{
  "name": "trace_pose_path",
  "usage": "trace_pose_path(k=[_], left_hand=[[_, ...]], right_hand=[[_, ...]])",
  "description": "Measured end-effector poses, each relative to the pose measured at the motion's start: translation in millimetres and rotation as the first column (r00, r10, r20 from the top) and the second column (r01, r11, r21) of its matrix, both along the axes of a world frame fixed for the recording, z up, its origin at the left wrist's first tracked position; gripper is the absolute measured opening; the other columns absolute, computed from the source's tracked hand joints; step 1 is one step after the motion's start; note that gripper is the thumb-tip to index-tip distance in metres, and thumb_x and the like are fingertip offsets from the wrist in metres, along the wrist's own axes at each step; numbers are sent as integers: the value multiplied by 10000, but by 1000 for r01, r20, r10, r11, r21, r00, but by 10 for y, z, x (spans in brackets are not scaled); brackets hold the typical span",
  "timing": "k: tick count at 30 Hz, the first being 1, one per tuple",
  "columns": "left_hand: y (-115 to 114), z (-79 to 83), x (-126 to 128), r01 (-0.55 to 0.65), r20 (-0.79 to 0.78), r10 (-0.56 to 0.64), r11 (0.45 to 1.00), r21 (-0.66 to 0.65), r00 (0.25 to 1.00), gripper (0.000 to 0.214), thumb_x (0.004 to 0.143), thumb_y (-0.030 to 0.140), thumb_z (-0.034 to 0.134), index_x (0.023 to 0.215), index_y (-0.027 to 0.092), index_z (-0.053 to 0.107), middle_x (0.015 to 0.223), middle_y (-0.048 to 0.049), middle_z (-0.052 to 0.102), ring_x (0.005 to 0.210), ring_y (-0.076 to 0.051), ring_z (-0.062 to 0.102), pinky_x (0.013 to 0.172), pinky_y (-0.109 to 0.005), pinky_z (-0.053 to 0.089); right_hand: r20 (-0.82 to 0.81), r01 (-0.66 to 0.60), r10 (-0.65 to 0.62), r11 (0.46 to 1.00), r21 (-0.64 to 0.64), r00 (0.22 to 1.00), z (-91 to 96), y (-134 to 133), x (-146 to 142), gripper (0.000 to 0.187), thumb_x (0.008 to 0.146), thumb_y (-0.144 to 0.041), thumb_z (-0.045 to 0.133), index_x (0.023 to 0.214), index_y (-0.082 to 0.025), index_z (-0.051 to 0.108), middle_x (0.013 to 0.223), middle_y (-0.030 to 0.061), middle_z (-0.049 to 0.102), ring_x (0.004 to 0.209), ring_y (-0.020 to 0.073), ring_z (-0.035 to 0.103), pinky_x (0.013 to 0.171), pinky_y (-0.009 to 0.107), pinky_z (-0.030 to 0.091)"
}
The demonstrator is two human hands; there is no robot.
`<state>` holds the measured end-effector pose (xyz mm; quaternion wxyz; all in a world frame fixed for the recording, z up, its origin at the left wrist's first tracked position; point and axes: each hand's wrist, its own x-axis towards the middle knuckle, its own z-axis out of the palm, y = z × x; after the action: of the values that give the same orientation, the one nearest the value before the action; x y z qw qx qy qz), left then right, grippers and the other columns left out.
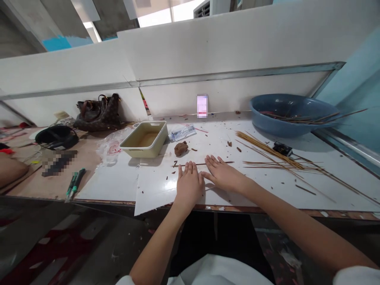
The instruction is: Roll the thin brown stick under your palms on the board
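My left hand (189, 186) and my right hand (224, 175) lie flat and palm down, side by side on a white board (157, 190). Their fingertips rest on a thin stick coated in brown paste (202, 164), which runs sideways under them. Neither hand is closed around it. A lump of brown paste (181, 148) sits just beyond my left fingers. Brown crumbs are scattered across the board. To the right of my right hand lies a loose bundle of thin bamboo sticks (268, 153).
A cream tray (144, 139) and a plastic bottle (181, 132) stand at the board's far side. A blue basin holding sticks (292, 114) sits at the back right. A dark handbag (97, 114) and a black object (56, 137) lie on the brown tabletop to the left.
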<state>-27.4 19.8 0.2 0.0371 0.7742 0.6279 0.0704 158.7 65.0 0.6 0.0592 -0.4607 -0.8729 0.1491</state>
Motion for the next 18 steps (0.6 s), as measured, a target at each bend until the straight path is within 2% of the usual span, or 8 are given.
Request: trace_pose_path(k=[4,6,11,15,18], left_hand=[[62,-5,-49,31,-11,-30,999,22,999,613,1123,347,255,1633,72,453,1671,-217,491,1601,-327,408,1349,-594,156],[93,-12,-54,29,-17,-28,999,21,999,609,1122,342,265,1632,71,456,1667,-217,496,1598,-328,414,1348,-581,166],[195,-24,-45,18,-16,-18,1000,12,1000,610,1111,313,283,1613,20,467,1654,-246,502,1590,-339,424,1344,-551,197],[288,-32,-42,17,-18,-17,1000,15,1000,606,1092,286,311,1629,39,443,1665,-238,491,1598,-331,410,1337,-544,213],[350,-24,-42,17,-24,-17,1000,-2,1000,622,1090,287,303,1629,2,420,1690,-255,443,1617,-339,371,1341,-533,202]], right_hand=[[-27,-106,107,994,11,994,-8,-9,48,818,1112,-659,243,1727,-120,290,1746,228,312,1642,373,253,1315,656,240],[-12,-128,128,992,-2,992,-13,15,63,804,1116,-650,241,1726,-128,297,1742,224,331,1639,365,265,1319,637,243],[-12,-104,104,994,-14,995,-35,102,37,819,1102,-680,277,1747,-177,244,1756,188,316,1644,373,245,1320,643,235],[-2,-77,77,997,-29,997,-53,183,1,848,1092,-704,255,1751,-172,223,1777,176,266,1657,362,197,1332,616,214],[24,-72,73,997,-33,997,-55,254,-10,839,1096,-685,223,1747,-156,232,1779,179,257,1657,353,200,1334,602,215]])
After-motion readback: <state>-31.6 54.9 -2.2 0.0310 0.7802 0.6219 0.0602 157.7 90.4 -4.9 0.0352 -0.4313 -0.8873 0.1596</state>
